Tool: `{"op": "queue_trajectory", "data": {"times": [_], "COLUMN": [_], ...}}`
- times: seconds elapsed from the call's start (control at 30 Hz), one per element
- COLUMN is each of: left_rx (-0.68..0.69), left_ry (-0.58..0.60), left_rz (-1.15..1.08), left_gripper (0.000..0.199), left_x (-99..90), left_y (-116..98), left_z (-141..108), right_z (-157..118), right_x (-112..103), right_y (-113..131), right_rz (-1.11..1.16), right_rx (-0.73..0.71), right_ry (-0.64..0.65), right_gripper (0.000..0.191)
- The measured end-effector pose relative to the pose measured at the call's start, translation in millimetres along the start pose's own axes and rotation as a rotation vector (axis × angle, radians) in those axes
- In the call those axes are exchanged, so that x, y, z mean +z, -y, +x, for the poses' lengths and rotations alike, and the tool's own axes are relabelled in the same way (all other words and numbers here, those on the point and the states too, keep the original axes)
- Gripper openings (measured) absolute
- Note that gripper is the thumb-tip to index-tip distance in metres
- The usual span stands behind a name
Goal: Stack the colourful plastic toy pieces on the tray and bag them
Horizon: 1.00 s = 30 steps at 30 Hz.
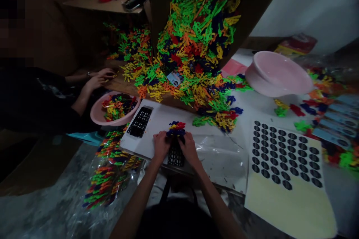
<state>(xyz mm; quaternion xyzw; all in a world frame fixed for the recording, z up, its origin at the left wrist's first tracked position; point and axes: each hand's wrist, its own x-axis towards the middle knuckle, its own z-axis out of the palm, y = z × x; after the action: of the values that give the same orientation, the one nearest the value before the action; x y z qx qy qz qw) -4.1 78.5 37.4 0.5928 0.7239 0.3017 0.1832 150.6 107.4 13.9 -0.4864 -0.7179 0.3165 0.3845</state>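
Note:
Both my hands meet at a black slotted tray [176,155] at the front edge of the white board. My left hand [162,145] has its fingers closed at the tray's upper left, and my right hand [189,147] is closed at its upper right. Between my fingertips a small cluster of blue, red and yellow plastic pieces [177,127] stands at the tray's far end. Exactly what each fingertip pinches is too small to tell. A second black slotted tray [139,121] lies to the left on the white board [162,114].
A large heap of coloured pieces [193,44] spills from behind. At left, a person's hands [102,77] are near a pink bowl [97,114] of pieces. Another pink basin [277,74], a sticker sheet [286,201] and blue cards [338,121] lie at right. Bagged pieces [102,181] sit lower left.

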Motion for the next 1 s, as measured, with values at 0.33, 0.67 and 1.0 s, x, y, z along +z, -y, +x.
{"op": "queue_trajectory", "data": {"times": [0.33, 0.67, 1.0], "left_rx": [-0.068, -0.139, -0.169], "left_ry": [-0.037, -0.035, -0.072], "left_rz": [-0.057, 0.008, -0.004], "left_gripper": [0.011, 0.007, 0.011], "left_x": [4.4, 6.8, 8.0], "left_y": [-6.7, -11.1, -12.8], "left_z": [-6.0, -8.4, -9.2], "right_z": [-0.2, -2.2, -0.5], "right_x": [-3.5, 7.4, 6.4], "right_y": [-10.3, 9.4, 3.7], "right_rz": [0.023, -0.021, 0.02], "right_rx": [0.031, 0.094, 0.057], "right_ry": [0.007, -0.094, -0.147], "right_gripper": [0.014, 0.014, 0.011]}}
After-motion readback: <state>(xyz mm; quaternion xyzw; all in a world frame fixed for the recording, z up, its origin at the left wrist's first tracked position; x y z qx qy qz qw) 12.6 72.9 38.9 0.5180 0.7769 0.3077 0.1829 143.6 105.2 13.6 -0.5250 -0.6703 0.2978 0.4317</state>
